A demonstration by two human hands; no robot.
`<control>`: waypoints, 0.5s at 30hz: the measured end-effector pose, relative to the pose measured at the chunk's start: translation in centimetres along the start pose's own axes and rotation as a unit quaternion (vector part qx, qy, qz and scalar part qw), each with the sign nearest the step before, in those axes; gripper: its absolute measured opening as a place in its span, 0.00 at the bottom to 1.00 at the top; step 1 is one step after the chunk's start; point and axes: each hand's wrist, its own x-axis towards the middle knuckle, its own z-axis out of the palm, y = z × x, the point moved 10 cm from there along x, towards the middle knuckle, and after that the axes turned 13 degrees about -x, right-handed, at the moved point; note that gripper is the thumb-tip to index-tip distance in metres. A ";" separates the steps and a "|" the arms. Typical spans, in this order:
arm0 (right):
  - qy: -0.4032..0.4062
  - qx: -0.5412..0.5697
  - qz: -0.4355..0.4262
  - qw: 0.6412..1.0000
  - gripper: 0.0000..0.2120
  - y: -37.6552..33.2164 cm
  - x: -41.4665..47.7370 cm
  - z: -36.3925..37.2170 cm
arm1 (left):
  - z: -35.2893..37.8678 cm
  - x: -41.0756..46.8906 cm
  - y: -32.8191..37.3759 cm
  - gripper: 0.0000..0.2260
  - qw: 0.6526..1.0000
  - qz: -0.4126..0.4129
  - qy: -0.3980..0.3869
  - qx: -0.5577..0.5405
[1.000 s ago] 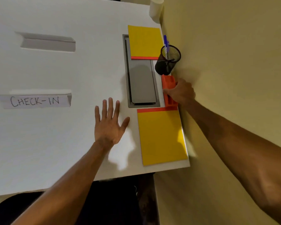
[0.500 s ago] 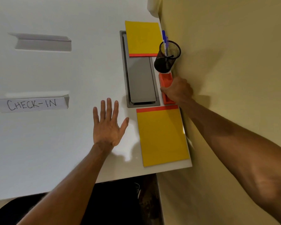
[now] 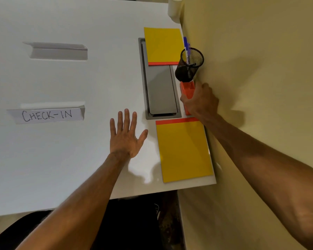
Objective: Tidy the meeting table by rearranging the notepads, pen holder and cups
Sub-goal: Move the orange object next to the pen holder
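Two yellow notepads with orange bindings lie on the white table (image 3: 61,159): a near notepad (image 3: 184,150) at the right corner and a far notepad (image 3: 163,46) over the grey hatch. A black mesh pen holder (image 3: 189,64) with a blue pen stands by the wall. Just in front of it sits an orange box-shaped holder (image 3: 188,89), and my right hand (image 3: 201,101) is closed around its near end. My left hand (image 3: 126,136) rests flat on the table with fingers spread, holding nothing. A white cup (image 3: 174,6) stands at the far right corner, partly cut off.
A grey cable hatch (image 3: 161,91) is set into the table between the notepads. Two folded paper signs stand at the left: one reading CHECK-IN (image 3: 46,115), one blank (image 3: 58,51). A yellow wall (image 3: 251,87) runs along the table's right edge.
My right hand has stayed closed on the orange holder beside the pen holder. The left hand has kept flat on the table. The view has shifted slightly.
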 end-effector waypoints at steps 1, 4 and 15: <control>0.021 -0.001 -0.015 1.000 0.32 -0.5 -0.8 -0.6 | 0.0 0.1 0.0 0.36 1.000 -0.001 -0.018 -0.007; 0.049 0.024 -0.060 0.997 0.28 -2.4 -4.1 -1.9 | -0.8 0.1 0.0 0.37 0.997 0.001 -0.072 -0.039; -0.016 0.030 -0.235 0.971 0.26 -14.7 -17.3 -4.9 | -15.1 -11.4 -2.8 0.38 0.998 0.045 0.015 -0.051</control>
